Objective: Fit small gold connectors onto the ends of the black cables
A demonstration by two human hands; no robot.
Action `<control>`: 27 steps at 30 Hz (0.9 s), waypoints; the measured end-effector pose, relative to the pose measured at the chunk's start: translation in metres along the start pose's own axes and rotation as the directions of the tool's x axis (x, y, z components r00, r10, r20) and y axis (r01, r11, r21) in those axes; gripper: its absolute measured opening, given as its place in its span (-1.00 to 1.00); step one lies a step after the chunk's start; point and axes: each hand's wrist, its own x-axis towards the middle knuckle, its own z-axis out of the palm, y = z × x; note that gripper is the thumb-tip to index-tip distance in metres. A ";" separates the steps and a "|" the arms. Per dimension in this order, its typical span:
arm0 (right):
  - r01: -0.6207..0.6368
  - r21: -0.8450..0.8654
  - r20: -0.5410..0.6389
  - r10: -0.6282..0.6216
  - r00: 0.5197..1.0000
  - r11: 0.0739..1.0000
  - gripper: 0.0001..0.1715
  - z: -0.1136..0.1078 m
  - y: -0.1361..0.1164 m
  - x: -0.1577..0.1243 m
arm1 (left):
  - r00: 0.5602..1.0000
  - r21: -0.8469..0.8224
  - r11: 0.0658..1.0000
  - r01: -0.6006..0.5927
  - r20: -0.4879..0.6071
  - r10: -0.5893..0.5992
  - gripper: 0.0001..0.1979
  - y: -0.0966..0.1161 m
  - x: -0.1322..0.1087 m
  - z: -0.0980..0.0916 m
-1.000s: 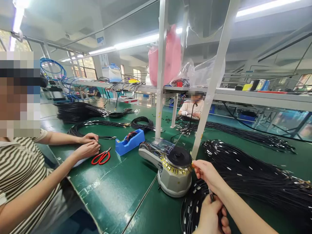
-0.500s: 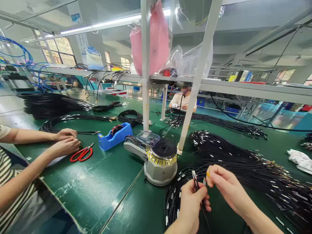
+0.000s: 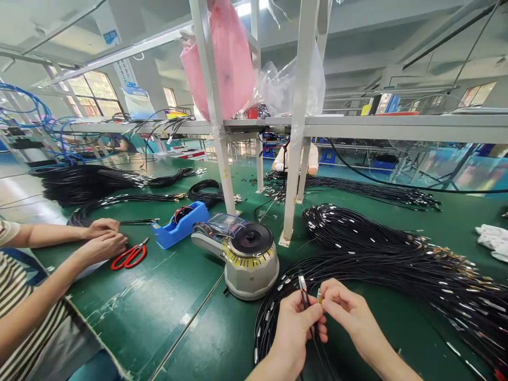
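A few thin black cables (image 3: 305, 299) show in the head view, held over the near right of the desk (image 3: 166, 307), their pale tips (image 3: 302, 282) pointing upward and away. The left hand (image 3: 293, 325) is closed around them just below those tips; the right hand (image 3: 351, 312) pinches narrowly at a small yellowish piece (image 3: 319, 299) by a cable end, though fingers hide exactly how it sits. Each cable looks light and bendy, with a smooth jacket that may slip between fingers, while the tips are probably stiffer and easier to harm. The best hold seems to be on the jacket close behind the tip, where little length can flop; the yellowish piece, likely thin and tacky, is better taken by an edge. A looped cable bundle (image 3: 357, 267) lies on the right, just beside a tape dispenser (image 3: 252, 278). Farther left are a blue tape holder (image 3: 180, 225) and red-handled scissors (image 3: 129, 257), near a co-worker's hands (image 3: 103, 241).
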 end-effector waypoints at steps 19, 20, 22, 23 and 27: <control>-0.002 -0.053 0.046 0.004 0.999 0.999 -0.78 -0.008 0.005 0.000 | 1.000 0.070 0.998 0.010 0.026 -0.012 -0.78 0.004 -0.004 0.001; -0.005 -0.050 0.041 0.007 0.999 0.999 -0.78 -0.008 0.005 0.000 | 1.000 0.074 0.997 0.009 0.028 -0.011 -0.79 0.004 -0.004 0.001; -0.010 -0.041 0.032 0.011 0.999 0.999 -0.78 -0.008 0.006 0.000 | 1.000 0.081 0.997 0.010 0.026 -0.012 -0.80 0.004 -0.004 0.002; -0.013 -0.038 0.031 0.014 0.999 0.999 -0.78 -0.008 0.006 0.000 | 1.000 0.085 0.996 0.009 0.023 -0.011 -0.80 0.005 -0.005 0.002; -0.014 -0.038 0.042 0.015 0.999 0.999 -0.77 -0.008 0.001 -0.001 | 1.000 0.083 0.997 0.003 0.020 -0.005 -0.80 0.006 -0.004 0.002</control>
